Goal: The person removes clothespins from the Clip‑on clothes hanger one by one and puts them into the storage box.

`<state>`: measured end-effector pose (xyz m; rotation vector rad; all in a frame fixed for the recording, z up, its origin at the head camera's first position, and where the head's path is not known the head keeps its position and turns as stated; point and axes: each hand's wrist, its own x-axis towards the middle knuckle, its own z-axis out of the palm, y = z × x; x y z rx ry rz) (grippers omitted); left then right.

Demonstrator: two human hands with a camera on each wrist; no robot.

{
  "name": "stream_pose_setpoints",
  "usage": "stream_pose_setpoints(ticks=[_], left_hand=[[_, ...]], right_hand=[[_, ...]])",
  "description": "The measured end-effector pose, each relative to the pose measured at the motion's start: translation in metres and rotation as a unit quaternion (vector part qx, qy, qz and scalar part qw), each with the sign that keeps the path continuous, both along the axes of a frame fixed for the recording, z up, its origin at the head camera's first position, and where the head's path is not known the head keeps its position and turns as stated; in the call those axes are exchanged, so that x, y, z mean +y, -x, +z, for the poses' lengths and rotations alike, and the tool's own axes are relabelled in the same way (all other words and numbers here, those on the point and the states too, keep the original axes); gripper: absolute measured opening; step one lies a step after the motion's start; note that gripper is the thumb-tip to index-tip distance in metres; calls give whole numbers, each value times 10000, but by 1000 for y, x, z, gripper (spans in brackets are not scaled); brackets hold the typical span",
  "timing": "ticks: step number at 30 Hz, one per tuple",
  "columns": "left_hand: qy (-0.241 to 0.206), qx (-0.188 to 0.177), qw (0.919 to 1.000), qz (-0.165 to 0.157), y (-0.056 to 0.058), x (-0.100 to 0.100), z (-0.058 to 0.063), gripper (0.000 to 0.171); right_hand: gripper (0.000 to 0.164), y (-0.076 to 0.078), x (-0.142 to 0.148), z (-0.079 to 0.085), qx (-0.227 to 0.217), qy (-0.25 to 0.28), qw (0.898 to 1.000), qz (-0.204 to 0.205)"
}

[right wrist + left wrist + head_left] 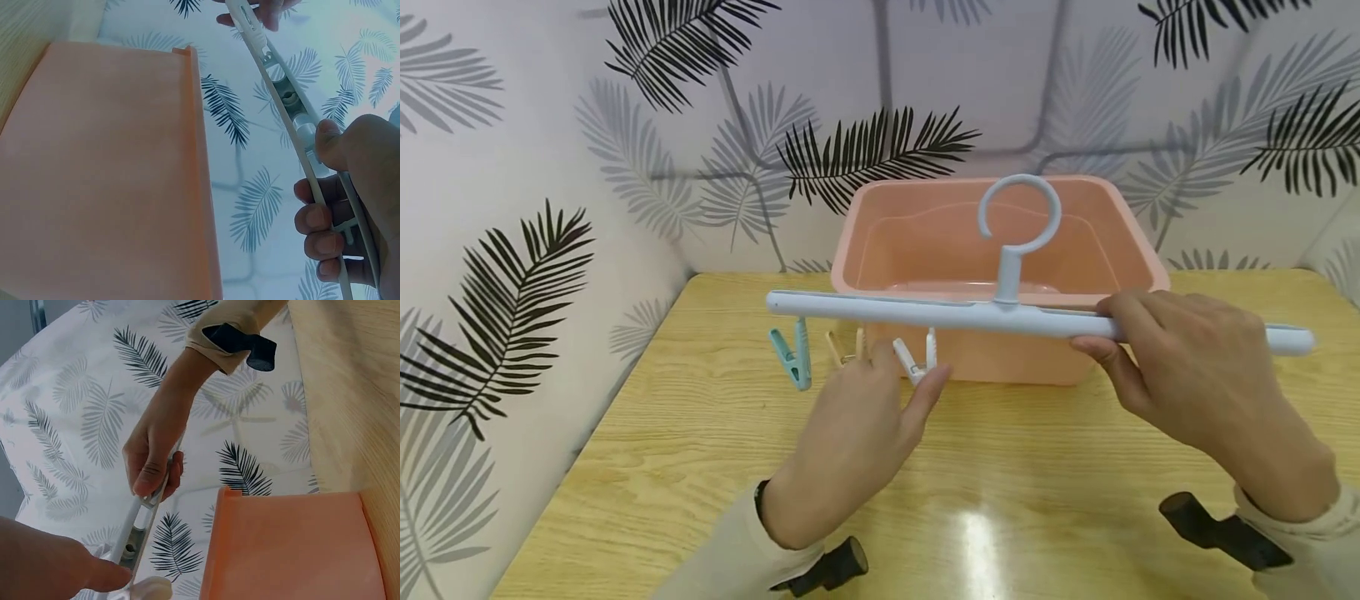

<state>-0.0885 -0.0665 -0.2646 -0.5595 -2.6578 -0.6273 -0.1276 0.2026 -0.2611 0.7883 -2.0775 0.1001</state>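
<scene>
While my right hand (pixel 1202 375) grips the hanger (pixel 917 312), three clips (pixel 802 358) look hung left of it, white clip (pixel 916 372) maybe unfinished, and I can't tell if my left hand (pixel 853 425) pinches it.

Centre: pale blue hanger (pixel 940 315), peach basin (pixel 1000 358), teal, yellow and white clips (pixel 803 362); top: white backdrop (pixel 820 67), black-and-grey leaf-patterned

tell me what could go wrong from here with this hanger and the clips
The right hand grips the pale blue plastic hanger well off centre, so it could twist or tip if its far end is pushed.
The left hand is close beside the small white V-shaped clip, which might nip a finger.
In the head view the hanger crosses before the pink plastic basin and might knock it if dropped.
</scene>
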Motion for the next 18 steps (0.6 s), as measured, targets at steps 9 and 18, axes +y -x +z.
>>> stream_pose_setpoints(ticks=[9,18], left_hand=[[-234,1081,9936,226,11,4,-5,39],[-290,1534,9877,101,11,1,-5,28]], right_hand=[[61,-2,0,-1,-103,147,9998,-120],[60,1,2,-4,-383,43,9992,-104]])
